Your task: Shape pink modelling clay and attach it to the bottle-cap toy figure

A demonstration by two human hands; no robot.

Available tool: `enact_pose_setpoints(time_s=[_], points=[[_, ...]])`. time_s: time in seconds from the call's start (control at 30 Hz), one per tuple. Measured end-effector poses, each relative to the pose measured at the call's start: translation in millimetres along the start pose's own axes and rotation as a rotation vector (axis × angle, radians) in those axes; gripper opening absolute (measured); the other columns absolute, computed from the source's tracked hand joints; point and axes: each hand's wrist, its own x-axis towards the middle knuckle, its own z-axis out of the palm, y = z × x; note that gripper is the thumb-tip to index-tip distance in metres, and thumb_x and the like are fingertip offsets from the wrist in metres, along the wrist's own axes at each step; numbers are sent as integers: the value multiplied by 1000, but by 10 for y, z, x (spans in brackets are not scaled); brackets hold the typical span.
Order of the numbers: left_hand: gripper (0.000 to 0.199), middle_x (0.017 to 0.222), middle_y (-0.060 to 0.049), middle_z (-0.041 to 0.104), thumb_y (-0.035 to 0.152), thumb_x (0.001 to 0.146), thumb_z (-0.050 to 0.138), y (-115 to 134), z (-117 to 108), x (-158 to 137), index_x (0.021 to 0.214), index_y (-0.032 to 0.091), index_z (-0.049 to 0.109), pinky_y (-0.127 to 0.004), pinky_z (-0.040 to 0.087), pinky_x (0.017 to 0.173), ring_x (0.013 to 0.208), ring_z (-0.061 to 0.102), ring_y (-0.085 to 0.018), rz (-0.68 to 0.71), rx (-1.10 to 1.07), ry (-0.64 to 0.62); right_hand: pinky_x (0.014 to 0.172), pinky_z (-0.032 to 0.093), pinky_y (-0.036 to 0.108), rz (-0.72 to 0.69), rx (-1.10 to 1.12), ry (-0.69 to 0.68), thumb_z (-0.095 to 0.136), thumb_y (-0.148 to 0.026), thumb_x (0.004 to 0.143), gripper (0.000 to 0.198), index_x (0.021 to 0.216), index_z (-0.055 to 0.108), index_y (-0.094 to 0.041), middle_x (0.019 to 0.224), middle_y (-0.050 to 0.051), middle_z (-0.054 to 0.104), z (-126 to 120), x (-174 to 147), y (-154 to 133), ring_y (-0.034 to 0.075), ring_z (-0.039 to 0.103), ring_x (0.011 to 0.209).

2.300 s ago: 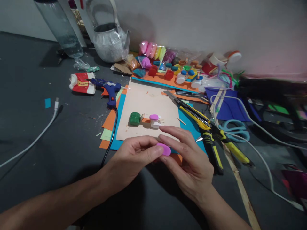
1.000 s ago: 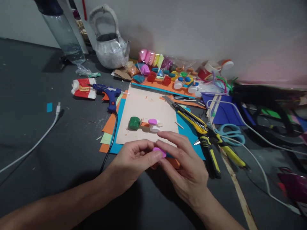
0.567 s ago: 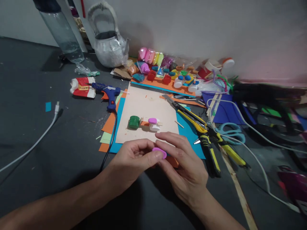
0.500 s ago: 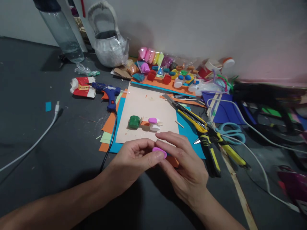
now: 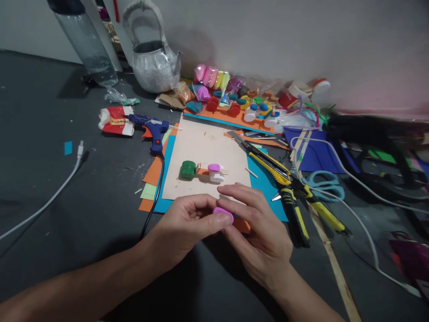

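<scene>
- The left hand (image 5: 192,219) pinches a pink oval piece (image 5: 218,210) between thumb and forefinger, its other fingers curled in.
- The right hand (image 5: 259,228) is loosely half open, thumb and fingertips close about the same piece; whether they grip it, I cannot tell.
- That piece is held above the table (image 5: 100,210), just off the near edge of a cream sheet (image 5: 204,143).
- On the sheet, toward that edge, lies a small assembly: a green cylinder (image 5: 188,170) at its left end, an orange strip (image 5: 203,171), then white discs (image 5: 217,178) with a pink oval (image 5: 214,167) on top.
- Blue card (image 5: 273,208) lies beneath the sheet.
- A glue gun (image 5: 152,127) lies past the sheet's left edge, its nozzle at a red and white packet (image 5: 117,123).
- A yellow utility knife (image 5: 268,165) crosses the sheet's right edge, near pliers (image 5: 295,219) and scissors (image 5: 323,185).
- Toward the table's far edge stand a bottle (image 5: 89,47) and a kettle (image 5: 154,69).
</scene>
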Motion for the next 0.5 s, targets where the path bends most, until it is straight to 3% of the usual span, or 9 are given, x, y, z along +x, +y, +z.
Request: enact_pose_setpoints(time_s=[0.13,0.5], points=[[4,78,0,73,16,81,71,9,3,-5,78,14,73,-20,49,77,77,65,-10,-13,-44,-7,97,51,44,25,39,-27,70,-9,85,42,124,60,-17,125,13,63,-5,-4,5,24,59,118],[6,79,0,75,14,80,71,11,27,-1,80,15,77,-18,49,77,78,65,-9,-7,-74,-30,95,51,45,-27,-2,-18,67,-5,84,37,119,62,-15,122,14,64,-33,0,0,25,60,116]])
